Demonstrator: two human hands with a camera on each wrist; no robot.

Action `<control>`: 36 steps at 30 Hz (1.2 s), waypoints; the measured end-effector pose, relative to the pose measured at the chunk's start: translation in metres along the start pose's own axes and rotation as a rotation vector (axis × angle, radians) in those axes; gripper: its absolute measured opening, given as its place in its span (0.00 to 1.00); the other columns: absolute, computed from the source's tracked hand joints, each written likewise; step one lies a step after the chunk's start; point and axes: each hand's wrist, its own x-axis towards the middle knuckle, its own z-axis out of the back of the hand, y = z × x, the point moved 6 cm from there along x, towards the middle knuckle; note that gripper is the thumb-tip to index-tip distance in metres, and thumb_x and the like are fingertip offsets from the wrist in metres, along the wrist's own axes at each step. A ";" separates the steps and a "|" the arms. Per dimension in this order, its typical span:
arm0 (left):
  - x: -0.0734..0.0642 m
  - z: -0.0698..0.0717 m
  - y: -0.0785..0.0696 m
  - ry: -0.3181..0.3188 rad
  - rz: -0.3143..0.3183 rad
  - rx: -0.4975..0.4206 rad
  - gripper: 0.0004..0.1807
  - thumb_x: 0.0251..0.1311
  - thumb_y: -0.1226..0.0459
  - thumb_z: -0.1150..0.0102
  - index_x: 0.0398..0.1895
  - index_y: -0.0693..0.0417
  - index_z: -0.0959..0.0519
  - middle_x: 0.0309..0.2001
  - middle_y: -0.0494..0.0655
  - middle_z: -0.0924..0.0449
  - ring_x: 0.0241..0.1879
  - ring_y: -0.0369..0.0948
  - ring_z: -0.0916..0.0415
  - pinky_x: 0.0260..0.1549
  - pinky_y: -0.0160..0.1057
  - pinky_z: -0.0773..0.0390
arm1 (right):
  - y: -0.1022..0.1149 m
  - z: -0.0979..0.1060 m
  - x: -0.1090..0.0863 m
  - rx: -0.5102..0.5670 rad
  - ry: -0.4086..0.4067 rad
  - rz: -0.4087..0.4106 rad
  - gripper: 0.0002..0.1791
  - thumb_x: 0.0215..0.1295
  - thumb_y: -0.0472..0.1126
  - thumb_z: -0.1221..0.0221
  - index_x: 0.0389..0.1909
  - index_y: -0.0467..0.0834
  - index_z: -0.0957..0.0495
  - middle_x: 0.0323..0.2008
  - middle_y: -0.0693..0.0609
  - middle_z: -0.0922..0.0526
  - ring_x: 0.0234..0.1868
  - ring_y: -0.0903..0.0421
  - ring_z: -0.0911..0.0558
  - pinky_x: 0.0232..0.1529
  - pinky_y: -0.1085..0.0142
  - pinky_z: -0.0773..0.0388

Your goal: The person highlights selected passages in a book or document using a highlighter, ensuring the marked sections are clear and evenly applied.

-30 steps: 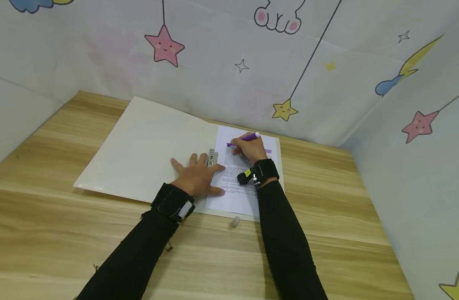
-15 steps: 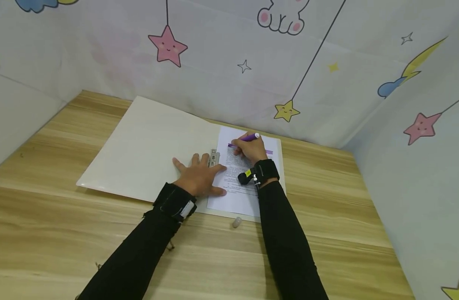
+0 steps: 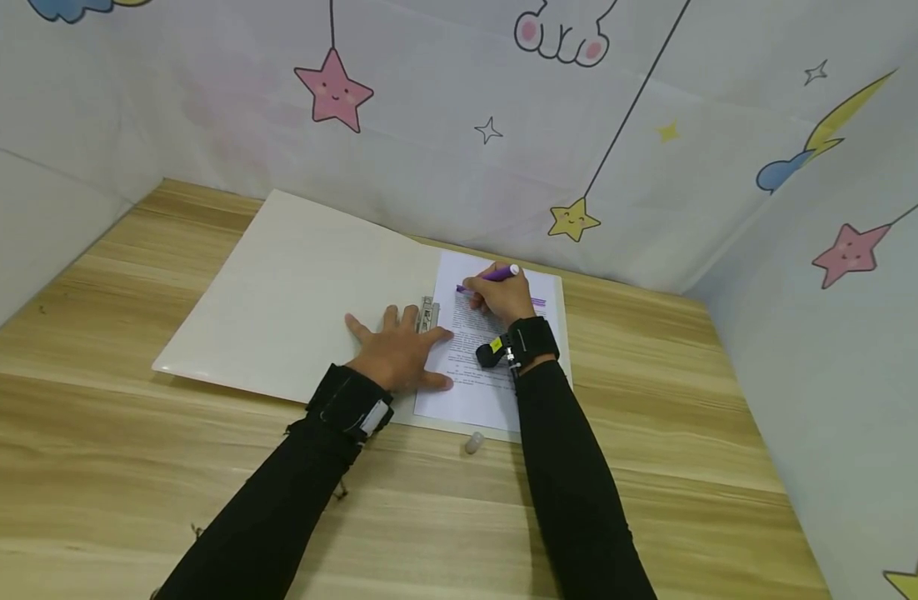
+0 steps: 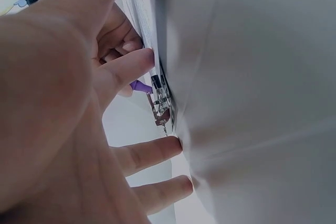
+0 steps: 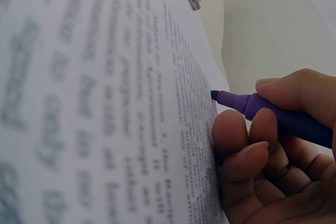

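My right hand (image 3: 504,296) pinches a purple highlighter (image 5: 289,121) between thumb and fingers. Its dark tip touches or nearly touches the upper left of a printed sheet (image 3: 459,408). Purple marking shows on the sheet's upper lines, right of the hand. My left hand (image 3: 395,354) lies spread, thumb and index fingertip on the sheet's left edge, other fingers on the open white folder (image 3: 279,292). A metal clip (image 3: 427,315) sits on the folder's spine just beyond the left fingers. In the left wrist view the fingertips (image 4: 173,144) press the folder's pale surface.
A small pale translucent cap (image 3: 474,443) lies on the wooden table (image 3: 691,467), just in front of the folder's lower edge. Pale cloth walls (image 3: 429,167) with printed stars close off the back and both sides. Black bands circle both wrists.
The head view shifts slightly. Both hands stay in nearly the same place, with the highlighter still near the sheet's upper left; any tip movement is very small.
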 end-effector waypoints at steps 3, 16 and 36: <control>0.000 0.000 0.000 0.002 0.000 -0.002 0.44 0.52 0.35 0.32 0.73 0.30 0.32 0.72 0.62 0.43 0.71 0.64 0.51 0.52 0.86 0.62 | -0.001 0.000 0.000 -0.004 0.001 -0.005 0.09 0.58 0.36 0.29 0.29 0.40 0.21 0.21 0.43 0.17 0.19 0.53 0.19 0.19 0.69 0.26; -0.001 0.001 -0.001 0.005 0.001 -0.003 0.43 0.52 0.35 0.33 0.73 0.29 0.32 0.72 0.62 0.44 0.71 0.65 0.52 0.52 0.85 0.62 | -0.002 0.004 0.000 -0.020 -0.007 -0.013 0.08 0.59 0.36 0.30 0.29 0.40 0.21 0.21 0.43 0.18 0.18 0.53 0.20 0.20 0.68 0.25; 0.000 0.001 -0.002 0.019 0.006 -0.004 0.43 0.53 0.35 0.33 0.74 0.29 0.33 0.72 0.62 0.44 0.72 0.65 0.53 0.53 0.85 0.62 | -0.004 0.013 0.002 -0.025 -0.027 -0.037 0.10 0.58 0.36 0.30 0.27 0.40 0.23 0.21 0.43 0.18 0.18 0.52 0.20 0.20 0.66 0.26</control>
